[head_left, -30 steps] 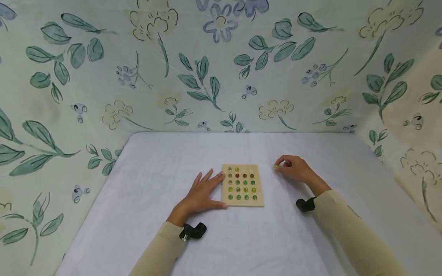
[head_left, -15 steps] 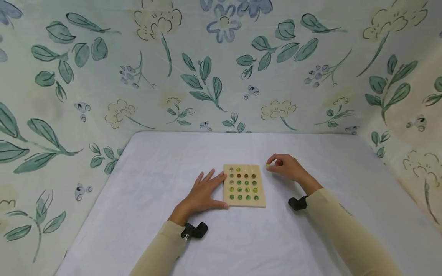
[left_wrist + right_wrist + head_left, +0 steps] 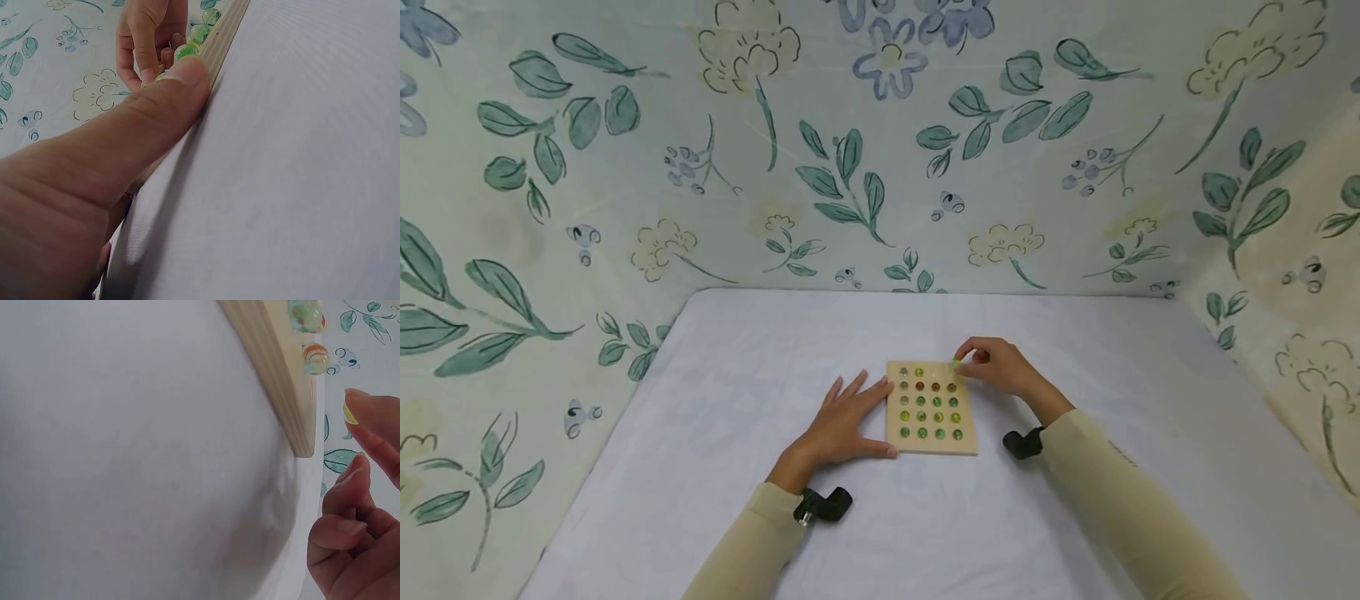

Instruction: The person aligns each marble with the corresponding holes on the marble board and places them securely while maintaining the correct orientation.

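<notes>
A square wooden board (image 3: 929, 447) lies flat on the white cloth, with rows of glass marbles (image 3: 921, 402) in its hollows. Fingers spread, my left hand (image 3: 837, 427) rests at the board's left side. Its index fingertip and thumb touch the board's edge; the left wrist view shows the thumb (image 3: 156, 100) against the rim. My right hand (image 3: 1000, 368) pinches a yellow marble (image 3: 349, 414) between thumb and index finger, over the board's far right corner. Its other fingers (image 3: 350, 487) are curled in. The far row holds marbles only at its left end.
White cloth (image 3: 722, 358) covers the table around the board. Behind it rises a floral fabric backdrop (image 3: 820, 100), which continues on both sides. A black wrist camera (image 3: 826, 503) is strapped to the left wrist and another camera (image 3: 1024, 444) to the right.
My right hand has moved left with the yellow marble, from beside the board to above its far right corner. My left hand stays at the board's left side.
</notes>
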Demonstrator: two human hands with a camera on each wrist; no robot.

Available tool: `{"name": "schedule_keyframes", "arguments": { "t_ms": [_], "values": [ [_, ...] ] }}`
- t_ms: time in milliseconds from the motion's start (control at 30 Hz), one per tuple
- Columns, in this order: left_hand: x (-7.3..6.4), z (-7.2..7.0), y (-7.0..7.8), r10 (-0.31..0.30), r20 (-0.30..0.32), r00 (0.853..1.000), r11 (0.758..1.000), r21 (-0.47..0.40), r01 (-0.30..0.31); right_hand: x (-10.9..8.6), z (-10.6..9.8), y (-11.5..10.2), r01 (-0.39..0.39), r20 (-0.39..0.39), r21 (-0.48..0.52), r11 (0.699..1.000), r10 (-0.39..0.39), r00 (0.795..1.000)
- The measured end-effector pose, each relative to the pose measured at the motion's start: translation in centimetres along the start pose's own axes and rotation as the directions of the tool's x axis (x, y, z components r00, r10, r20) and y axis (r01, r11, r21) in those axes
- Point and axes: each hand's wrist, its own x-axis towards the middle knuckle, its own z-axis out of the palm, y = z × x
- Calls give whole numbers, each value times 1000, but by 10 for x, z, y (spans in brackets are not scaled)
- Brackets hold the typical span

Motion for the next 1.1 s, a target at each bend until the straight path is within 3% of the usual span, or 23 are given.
{"name": "schedule_keyframes", "arguments": {
  "t_ms": [567,667,900,1100],
  "values": [
    [-1,5,-2,-16,12,1000,1000,5,16,2,15,-9,12,54,66,998,-16,998],
    [0,4,-1,-16,8,1000,1000,0,16,3,15,-11,29,62,63,998,-33,998],
    [1,4,-3,-13,11,1000,1000,5,13,6,17,-16,-30,75,33,999,28,997],
    [2,4,-4,-14,8,1000,1000,7,14,7,19,-17,-17,85,20,1000,15,996]
  ]
}}
